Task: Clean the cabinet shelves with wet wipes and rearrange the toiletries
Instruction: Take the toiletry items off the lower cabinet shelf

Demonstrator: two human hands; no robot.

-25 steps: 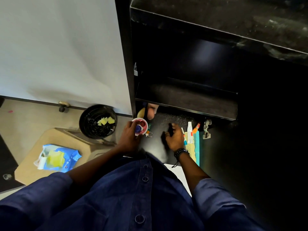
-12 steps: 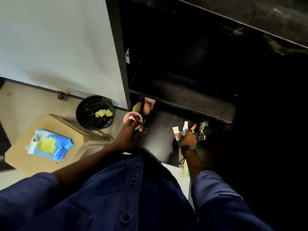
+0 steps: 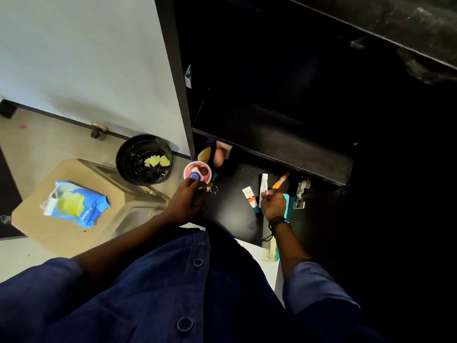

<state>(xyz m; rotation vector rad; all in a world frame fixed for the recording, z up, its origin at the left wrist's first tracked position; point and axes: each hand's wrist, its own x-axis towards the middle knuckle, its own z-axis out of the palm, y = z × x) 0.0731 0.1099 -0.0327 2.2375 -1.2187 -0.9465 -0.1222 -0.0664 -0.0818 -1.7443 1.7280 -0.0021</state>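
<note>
The lower cabinet shelf (image 3: 230, 206) is black, with toiletries on it. My left hand (image 3: 186, 203) grips the near rim of a round pink and white container (image 3: 197, 170) at the shelf's left end; a blue cap lies inside it. My right hand (image 3: 273, 204) is curled at the near end of a white tube (image 3: 264, 183) and seems to pinch it. An orange tube (image 3: 280, 180) lies just right of it, a small white, orange and teal tube (image 3: 250, 198) just left. A comb (image 3: 266, 241) and a teal item (image 3: 286, 206) lie under my right wrist.
A yellow bottle (image 3: 205, 154) and a pink bottle (image 3: 218, 157) stand behind the container, and a key ring (image 3: 213, 190) lies beside it. The upper shelf (image 3: 272, 147) overhangs them. A blue wet-wipes pack (image 3: 76, 204) lies on a beige stool (image 3: 61, 233). A black bin (image 3: 144, 160) holds yellow wipes.
My right hand moved right from the middle of the shelf to the tubes and curled at the white one. My left hand stayed at the round container.
</note>
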